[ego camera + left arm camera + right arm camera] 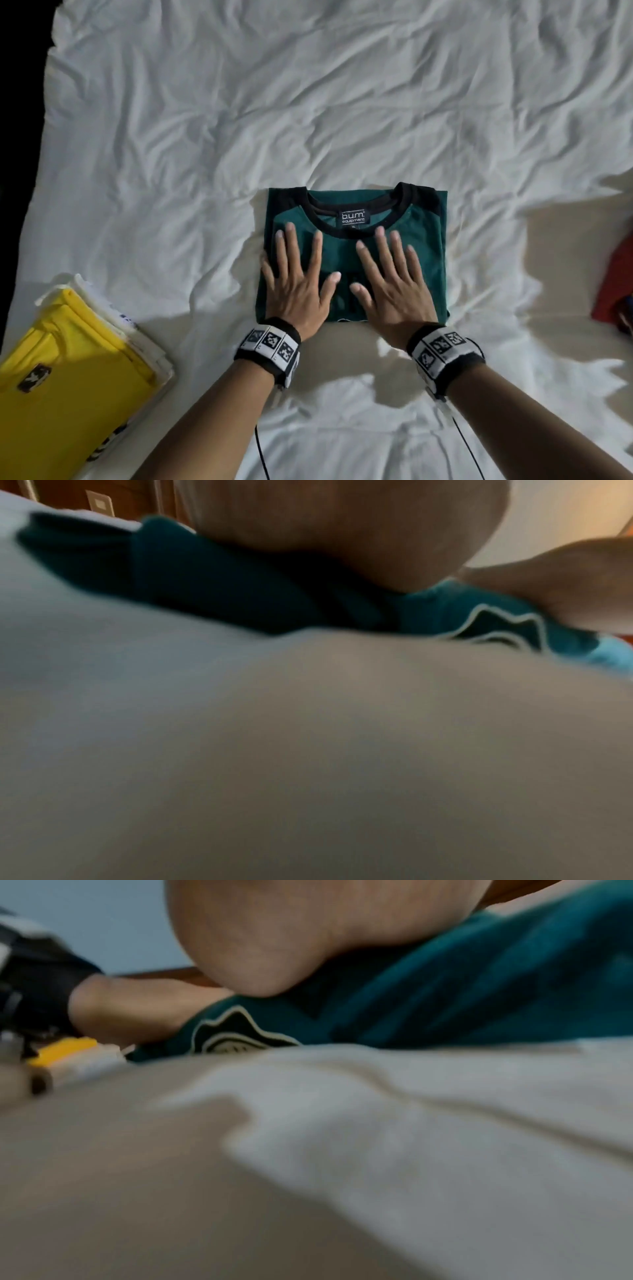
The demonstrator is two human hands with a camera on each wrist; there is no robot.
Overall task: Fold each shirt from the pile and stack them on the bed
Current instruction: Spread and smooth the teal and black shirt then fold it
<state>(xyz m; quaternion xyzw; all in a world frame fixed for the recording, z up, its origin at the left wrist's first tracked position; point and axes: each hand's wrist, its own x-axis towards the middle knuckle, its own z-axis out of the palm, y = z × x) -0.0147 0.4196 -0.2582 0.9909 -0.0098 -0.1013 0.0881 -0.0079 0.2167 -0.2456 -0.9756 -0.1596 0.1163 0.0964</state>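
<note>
A dark green shirt with a black collar lies folded into a rectangle in the middle of the white bed, its neck label facing up. My left hand lies flat on the shirt's left half, fingers spread and straight. My right hand lies flat on the right half in the same way. In the left wrist view the green shirt shows under my palm. In the right wrist view the shirt and its printed badge lie under my right palm.
A stack of folded shirts, yellow on top over white ones, sits at the bed's near left. A red garment lies at the right edge. The bed's dark left edge runs along the frame.
</note>
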